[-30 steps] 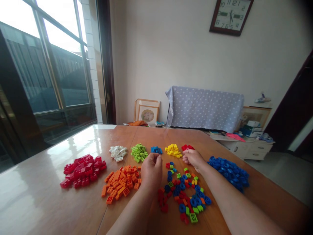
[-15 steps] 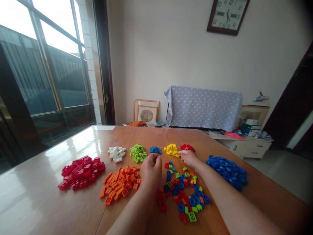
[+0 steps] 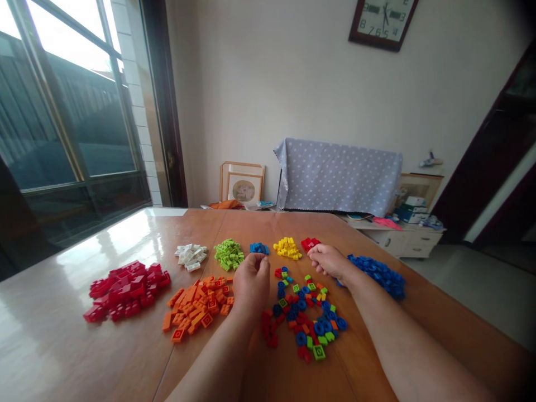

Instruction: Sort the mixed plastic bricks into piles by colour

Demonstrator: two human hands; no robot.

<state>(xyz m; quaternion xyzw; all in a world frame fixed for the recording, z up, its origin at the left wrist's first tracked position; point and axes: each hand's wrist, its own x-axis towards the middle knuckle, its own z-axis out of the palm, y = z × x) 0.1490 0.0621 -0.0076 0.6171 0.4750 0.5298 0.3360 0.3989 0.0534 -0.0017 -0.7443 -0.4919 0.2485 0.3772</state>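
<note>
My left hand (image 3: pixel 252 281) is closed just in front of the small blue pile (image 3: pixel 259 248), beside the orange bricks (image 3: pixel 196 304); whatever its fingers hold is hidden. My right hand (image 3: pixel 329 261) has its fingers drawn together at the near edge of the small red pile (image 3: pixel 310 244), and what it grips, if anything, is too small to tell. Yellow bricks (image 3: pixel 287 248) lie between the two hands, farther back. Nearer than the hands, mixed red, blue, green and orange pieces (image 3: pixel 304 312) are scattered on the wooden table (image 3: pixel 121 357).
A large red pile (image 3: pixel 128 290) lies at the left, with white bricks (image 3: pixel 191 255) and light green bricks (image 3: pixel 229 254) farther back. A big blue pile (image 3: pixel 379 274) sits right, partly behind my right forearm. The table's far edge faces a cloth-covered object (image 3: pixel 339 176).
My right hand has shifted from beside the yellow bricks to the small red pile, its fingers drawing in. My left hand stays near the small blue pile. The view has turned slightly.
</note>
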